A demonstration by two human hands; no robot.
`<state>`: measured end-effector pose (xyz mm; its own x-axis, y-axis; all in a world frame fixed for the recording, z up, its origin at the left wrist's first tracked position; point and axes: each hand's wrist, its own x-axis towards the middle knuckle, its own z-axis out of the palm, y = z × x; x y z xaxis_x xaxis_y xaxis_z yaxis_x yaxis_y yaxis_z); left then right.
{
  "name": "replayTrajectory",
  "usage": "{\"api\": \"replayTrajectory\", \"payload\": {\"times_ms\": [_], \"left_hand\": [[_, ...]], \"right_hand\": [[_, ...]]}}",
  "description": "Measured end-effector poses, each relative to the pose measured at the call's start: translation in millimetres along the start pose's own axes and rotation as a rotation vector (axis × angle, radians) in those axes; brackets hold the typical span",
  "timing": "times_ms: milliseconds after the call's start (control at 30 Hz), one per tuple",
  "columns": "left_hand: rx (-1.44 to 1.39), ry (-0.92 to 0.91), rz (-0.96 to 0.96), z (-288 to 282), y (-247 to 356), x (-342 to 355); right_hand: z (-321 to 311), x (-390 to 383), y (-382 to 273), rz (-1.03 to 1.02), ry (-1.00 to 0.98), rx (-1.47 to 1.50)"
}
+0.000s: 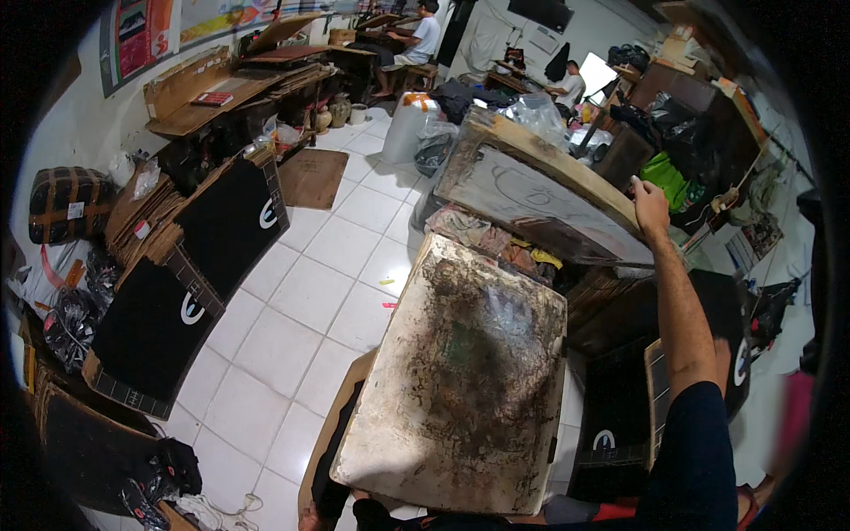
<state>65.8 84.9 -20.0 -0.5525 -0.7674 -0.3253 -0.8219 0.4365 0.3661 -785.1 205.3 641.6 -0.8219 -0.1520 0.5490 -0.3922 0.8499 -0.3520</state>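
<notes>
My right hand (652, 210) reaches out with its fingers closed over the upper right end of a wooden-framed printing screen (540, 199). The screen is tilted up on its edge, and faint line drawings show on its greyish mesh. Below it, in front of me, lies a pale board (456, 380) with dark, crusty stains. At the bottom edge a bit of skin, perhaps my left hand (357, 496), shows by the board's near left corner; its fingers are mostly hidden. Under the board's left side sits a black panel with a cardboard edge (312, 473).
Black cloth panels (158, 332) with white curved marks lie on the left, and similar ones (611, 398) on the right. Rags (469, 228) lie beneath the screen. Plastic bags and a green bag (666, 180) are heaped at right. Two people sit working far back; a blurred magenta shape is at right.
</notes>
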Motion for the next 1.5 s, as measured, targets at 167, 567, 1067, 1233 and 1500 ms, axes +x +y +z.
{"api": "replayTrajectory", "payload": {"times_ms": [167, 567, 1067, 1233, 1500], "left_hand": [[-0.081, 0.117, -0.079, -43, 11, 31], [0.513, 0.820, -0.042, -509, 85, 143], [-0.611, 0.682, 0.246, -501, -32, 109], [-0.678, 0.449, 0.084, -320, 60, 169], [-0.737, 0.049, 0.009, -200, 184, 157]], "right_hand": [[-2, -7, -5, 0.002, -0.036, -0.028], [8, 6, -2, 0.011, -0.007, -0.051], [4, -6, -15, 0.054, -0.028, -0.039], [5, -21, -10, 0.037, 0.004, -0.073], [-11, -30, -22, 0.082, -0.001, 0.018]]}}
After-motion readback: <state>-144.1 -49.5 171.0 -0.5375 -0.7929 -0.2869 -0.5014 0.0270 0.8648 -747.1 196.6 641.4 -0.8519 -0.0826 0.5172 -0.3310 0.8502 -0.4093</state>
